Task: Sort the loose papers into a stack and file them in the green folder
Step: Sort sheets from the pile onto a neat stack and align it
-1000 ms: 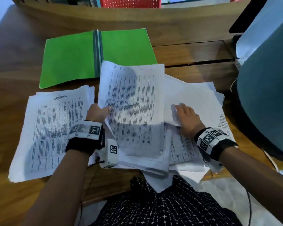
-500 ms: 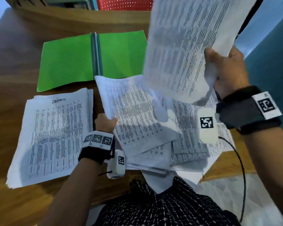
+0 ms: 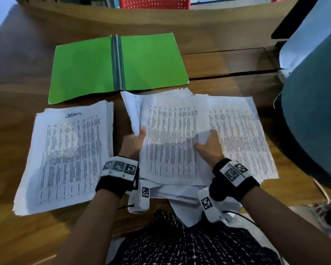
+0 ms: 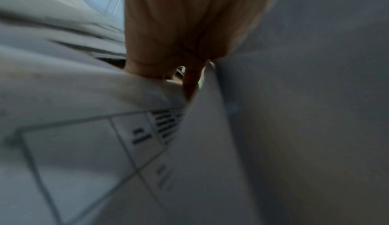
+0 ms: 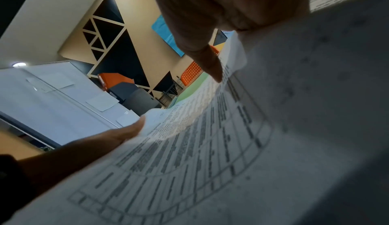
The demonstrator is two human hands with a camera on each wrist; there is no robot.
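Observation:
The green folder (image 3: 118,64) lies open and flat at the back of the wooden desk (image 3: 17,131). A squared stack of printed papers (image 3: 69,155) sits front left. A loose pile (image 3: 241,134) spreads across the centre and right. On top of it lies a printed sheet (image 3: 172,142). My left hand (image 3: 136,140) grips that sheet's left edge, thumb on top. My right hand (image 3: 206,144) pinches its right edge, thumb on the print, fingers hidden under a curled paper flap. The right wrist view shows that thumb (image 5: 210,65) on the sheet (image 5: 189,162). The left wrist view is blurred, with fingers (image 4: 189,37) among paper (image 4: 84,145).
A large blue-grey rounded object (image 3: 313,121) crowds the desk's right side. A raised wooden ledge (image 3: 161,20) runs behind the folder, with a red perforated chair (image 3: 153,1) beyond. Some sheets hang over the front edge onto my lap (image 3: 180,245). A black cable (image 3: 243,219) trails at lower right.
My right hand, which held a sheet up in the air, has come down to the right edge of the pile's top sheet. My left hand stayed at the left edge.

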